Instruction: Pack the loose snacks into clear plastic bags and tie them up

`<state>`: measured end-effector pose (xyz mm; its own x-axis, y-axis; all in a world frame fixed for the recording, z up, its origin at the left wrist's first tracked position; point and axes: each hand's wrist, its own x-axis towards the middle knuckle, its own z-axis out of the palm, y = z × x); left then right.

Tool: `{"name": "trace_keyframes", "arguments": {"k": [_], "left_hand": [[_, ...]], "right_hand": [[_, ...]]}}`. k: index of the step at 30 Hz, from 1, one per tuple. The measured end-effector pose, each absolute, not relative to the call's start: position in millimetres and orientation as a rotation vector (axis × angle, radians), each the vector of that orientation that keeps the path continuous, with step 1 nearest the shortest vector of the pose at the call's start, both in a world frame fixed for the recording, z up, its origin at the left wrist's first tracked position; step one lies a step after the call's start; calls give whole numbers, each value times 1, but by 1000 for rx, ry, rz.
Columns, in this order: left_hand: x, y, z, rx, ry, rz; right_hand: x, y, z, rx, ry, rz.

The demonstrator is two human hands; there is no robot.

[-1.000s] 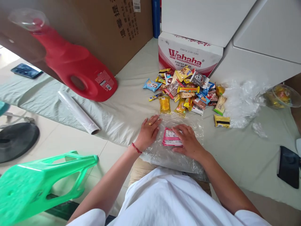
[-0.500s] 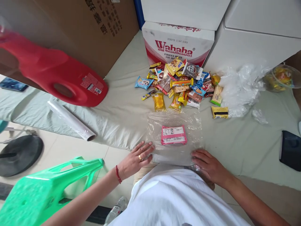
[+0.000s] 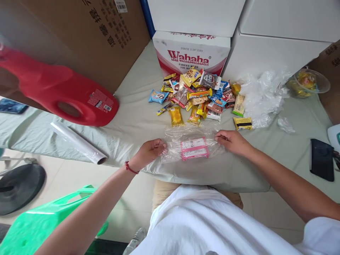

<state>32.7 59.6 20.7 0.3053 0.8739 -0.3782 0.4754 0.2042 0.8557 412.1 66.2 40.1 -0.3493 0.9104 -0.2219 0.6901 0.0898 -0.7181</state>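
Note:
A pink packet with a white printed label (image 3: pixel 194 148) lies on the cloth-covered table with a sheet of clear cling film (image 3: pixel 172 156) around it. On the film's left side, my left hand (image 3: pixel 152 150) is closed with its fingertips pinching the edge. My right hand (image 3: pixel 228 140) pinches the film at the right side, near the packet's far corner. The near edge of the film is hard to make out over the label. Just beyond the film is a pile of small wrapped snacks (image 3: pixel 198 94) in yellow, blue and brown.
A roll of clear film (image 3: pixel 79 143) and a red jug (image 3: pixel 77 92) lie at left. Behind the snacks stands a Wahaha carton (image 3: pixel 190 53). Crumpled plastic (image 3: pixel 261 97), a clear tub (image 3: pixel 305 83) and a black phone (image 3: pixel 322 159) are at right. A green stool (image 3: pixel 50 219) stands below.
Both hands have gone from resting flat at the film's near corners to pinching it. They have moved forward, carrying the near edge up toward the packet.

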Motion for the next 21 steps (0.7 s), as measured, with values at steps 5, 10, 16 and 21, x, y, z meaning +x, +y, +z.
{"name": "trace_keyframes", "arguments": {"k": [5,10,16,21], "left_hand": [[28,64,22,1509,1790,651],[35,24,54,1839,2296,1463],[120,-1,47,2580,1320,857],[156,26,16,2536,1599,368]], "right_hand": [[409,72,23,-1911,-2296,727],[400,76,46,-1724,-2379,303],[341,118,60,-1393,-2722,465],[297,149,55,-1570,-2952,324]]}}
